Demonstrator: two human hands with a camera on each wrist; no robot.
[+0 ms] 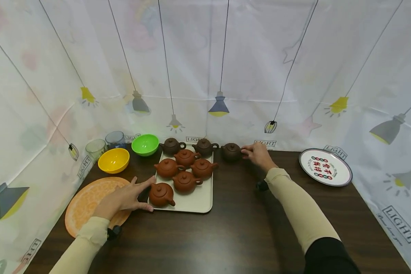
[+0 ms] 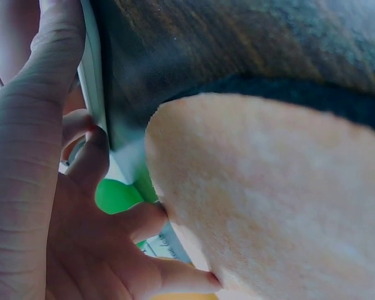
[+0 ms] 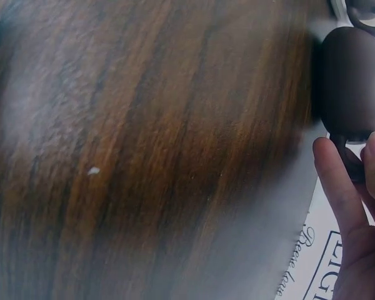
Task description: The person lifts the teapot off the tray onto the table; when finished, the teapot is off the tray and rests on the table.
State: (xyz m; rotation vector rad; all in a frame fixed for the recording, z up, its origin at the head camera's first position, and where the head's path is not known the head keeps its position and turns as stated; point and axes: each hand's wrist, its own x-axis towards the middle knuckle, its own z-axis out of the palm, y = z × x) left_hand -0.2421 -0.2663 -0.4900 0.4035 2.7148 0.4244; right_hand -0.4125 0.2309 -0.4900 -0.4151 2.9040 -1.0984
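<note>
At the back edge of the table, my right hand (image 1: 258, 155) pinches the handle of a dark brown teapot (image 1: 231, 152), just right of the tray. The right wrist view shows that teapot's rounded body (image 3: 355, 81) with thumb and fingers at its handle. My left hand (image 1: 126, 198), fingers spread, rests at the left edge of a cream tray (image 1: 195, 205), close by a reddish-brown teapot (image 1: 161, 194) at the front left corner. Several more reddish-brown teapots (image 1: 186, 182) stand on the tray, with two dark brown teapots (image 1: 171, 146) along its back.
Left of the tray are a green bowl (image 1: 145, 145), a yellow bowl (image 1: 113, 160), two glasses (image 1: 96, 148) and a round orange mat (image 1: 85, 198) partly under my left hand. A white plate with red lettering (image 1: 325, 167) lies at right. A printed curtain (image 1: 191, 57) backs the table.
</note>
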